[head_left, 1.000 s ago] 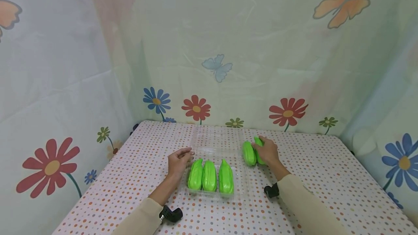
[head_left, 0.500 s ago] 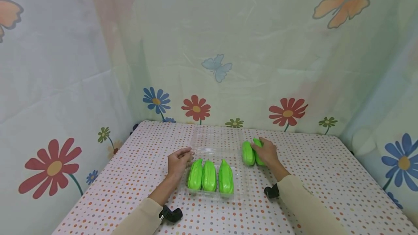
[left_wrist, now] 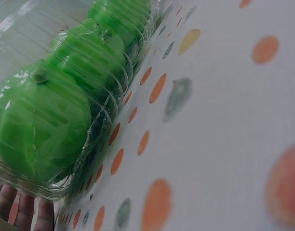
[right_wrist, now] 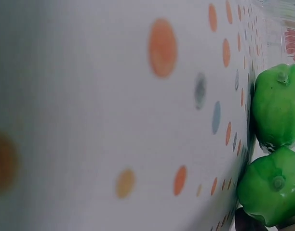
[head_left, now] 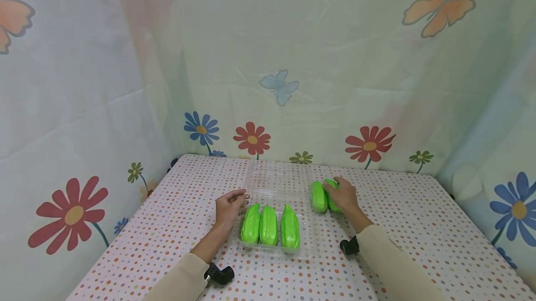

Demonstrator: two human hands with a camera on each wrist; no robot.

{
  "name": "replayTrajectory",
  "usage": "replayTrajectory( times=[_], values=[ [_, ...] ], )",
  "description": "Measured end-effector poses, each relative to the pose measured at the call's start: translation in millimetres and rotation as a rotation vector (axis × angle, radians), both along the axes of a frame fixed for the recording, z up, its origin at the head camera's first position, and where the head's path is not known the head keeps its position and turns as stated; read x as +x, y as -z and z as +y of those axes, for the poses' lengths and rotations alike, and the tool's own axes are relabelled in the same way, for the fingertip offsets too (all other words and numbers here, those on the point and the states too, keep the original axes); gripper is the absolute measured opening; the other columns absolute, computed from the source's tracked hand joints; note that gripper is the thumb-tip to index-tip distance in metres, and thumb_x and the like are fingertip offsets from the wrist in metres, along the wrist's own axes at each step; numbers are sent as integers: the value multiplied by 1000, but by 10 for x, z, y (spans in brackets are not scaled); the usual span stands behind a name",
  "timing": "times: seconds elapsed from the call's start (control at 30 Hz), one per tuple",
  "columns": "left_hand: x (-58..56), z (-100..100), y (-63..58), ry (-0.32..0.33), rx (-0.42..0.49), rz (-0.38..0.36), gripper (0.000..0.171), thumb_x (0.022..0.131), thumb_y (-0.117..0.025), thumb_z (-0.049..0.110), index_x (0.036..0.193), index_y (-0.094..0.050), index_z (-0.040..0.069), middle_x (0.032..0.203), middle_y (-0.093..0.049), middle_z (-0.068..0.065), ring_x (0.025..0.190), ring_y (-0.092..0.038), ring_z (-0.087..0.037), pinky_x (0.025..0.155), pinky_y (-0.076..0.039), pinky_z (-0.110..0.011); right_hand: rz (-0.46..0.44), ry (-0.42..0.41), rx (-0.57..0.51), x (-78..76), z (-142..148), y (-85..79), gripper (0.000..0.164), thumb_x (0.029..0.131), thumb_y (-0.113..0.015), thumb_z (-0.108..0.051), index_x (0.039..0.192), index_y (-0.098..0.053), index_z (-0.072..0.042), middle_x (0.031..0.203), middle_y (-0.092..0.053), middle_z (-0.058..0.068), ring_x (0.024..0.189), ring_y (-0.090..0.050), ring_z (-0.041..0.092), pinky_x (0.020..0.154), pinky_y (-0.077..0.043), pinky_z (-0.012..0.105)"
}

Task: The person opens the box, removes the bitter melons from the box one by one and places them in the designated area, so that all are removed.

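In the head view my right hand [head_left: 342, 195] grips a bright green ridged gourd [head_left: 332, 198], its thumb on the near-left side and its fingers curled over the far end. A second gourd [head_left: 318, 197] lies against it on the left; the right wrist view shows both stem ends, the gripped gourd [right_wrist: 273, 185] below the other gourd [right_wrist: 278, 106]. My left hand [head_left: 228, 207] rests at the left side of a clear plastic clamshell box [head_left: 310, 233], its fingers loosely bent beside the rim. Three more gourds [head_left: 268, 225] lie in the box side by side.
The box's clear lid [head_left: 276, 176] lies folded back behind it. A dotted cloth covers the table [head_left: 402, 208]. Flowered fabric walls [head_left: 326, 119] stand close behind and at both sides.
The gourd under my right hand has shifted very slightly toward the near side. My left hand, the box and the gourds in it have stayed put.
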State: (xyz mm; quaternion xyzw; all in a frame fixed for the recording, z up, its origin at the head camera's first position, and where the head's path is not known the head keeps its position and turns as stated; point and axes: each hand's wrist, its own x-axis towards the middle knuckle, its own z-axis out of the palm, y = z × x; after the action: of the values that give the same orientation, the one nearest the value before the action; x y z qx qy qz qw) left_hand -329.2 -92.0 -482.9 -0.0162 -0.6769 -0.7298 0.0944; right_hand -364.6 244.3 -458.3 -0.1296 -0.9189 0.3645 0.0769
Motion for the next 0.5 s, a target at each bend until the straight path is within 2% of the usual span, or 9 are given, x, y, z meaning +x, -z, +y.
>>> replayTrajectory(
  times=[0.27,0.5],
  values=[
    [10,0,-11,3,1,-4,33,96,-64,6,125,-65,-9,110,-72,-24,97,-73,-33,77,-64,-31,24,-2,-41,33,57,-42,67,104,-53,-37,152,-36,7,153,-38,32,141,-36,49,115,-35,62],
    [19,7,-71,2,-28,-16,30,96,-60,0,123,-65,-11,113,-69,-31,82,-72,-13,82,-63,-43,45,7,-80,38,72,-101,68,103,-53,-37,152,-35,6,154,-37,31,143,-34,48,117,-34,62]
  ],
)
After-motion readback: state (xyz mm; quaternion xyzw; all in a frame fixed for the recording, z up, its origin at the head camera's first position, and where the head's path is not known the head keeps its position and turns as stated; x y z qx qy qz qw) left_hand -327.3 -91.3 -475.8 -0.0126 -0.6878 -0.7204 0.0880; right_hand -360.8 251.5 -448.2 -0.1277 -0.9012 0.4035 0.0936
